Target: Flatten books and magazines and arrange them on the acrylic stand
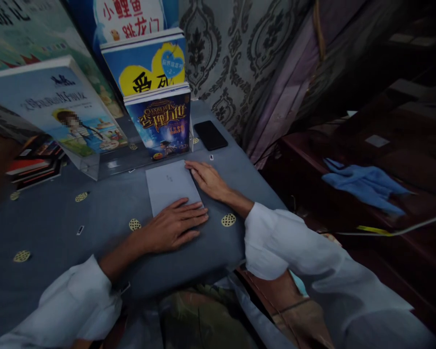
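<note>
A pale page or thin booklet (170, 186) with tiny print near its middle lies on the grey-blue tablecloth (105, 213). My left hand (174, 225) rests flat across its lower edge, fingers stretched out and pointing right. Along its right edge lies my right hand (209, 180), fingers extended toward the upper right corner. Neither hand grips anything. Just beyond the page, a dark blue book (162, 126) stands upright in a clear holder, in front of a blue and yellow book (145, 65).
A black phone (210, 135) lies at the back right of the table. Another picture book (58, 106) stands at left, near stacked books (36, 162). A blue cloth (365, 184) and cables are off to the right. Patterned fabric hangs behind.
</note>
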Demonstrator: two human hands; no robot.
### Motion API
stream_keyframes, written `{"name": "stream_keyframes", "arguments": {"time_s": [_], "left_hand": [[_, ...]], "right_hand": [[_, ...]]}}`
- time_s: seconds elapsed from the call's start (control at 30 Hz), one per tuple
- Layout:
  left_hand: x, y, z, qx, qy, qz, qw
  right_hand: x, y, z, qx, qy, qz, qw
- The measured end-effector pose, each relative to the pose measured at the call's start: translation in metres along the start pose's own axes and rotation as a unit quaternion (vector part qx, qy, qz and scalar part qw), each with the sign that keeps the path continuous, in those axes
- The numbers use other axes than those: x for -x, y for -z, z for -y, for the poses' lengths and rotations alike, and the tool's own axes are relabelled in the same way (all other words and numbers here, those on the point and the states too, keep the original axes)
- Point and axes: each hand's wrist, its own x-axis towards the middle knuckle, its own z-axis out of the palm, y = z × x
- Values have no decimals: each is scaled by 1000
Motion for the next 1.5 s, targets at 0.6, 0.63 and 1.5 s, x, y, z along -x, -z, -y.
{"name": "stream_keyframes", "arguments": {"time_s": [0.6,0.63,1.5], "left_hand": [[44,14,104,-38,275,-120,953],[44,14,105,-25,275,-123,953],[50,4,115,-20,273,-129,953]], "right_hand": [[-34,-13,10,166,30,139,976],[-36,-17,15,171,33,144,974],[91,-14,75,155,142,183,960]]}}
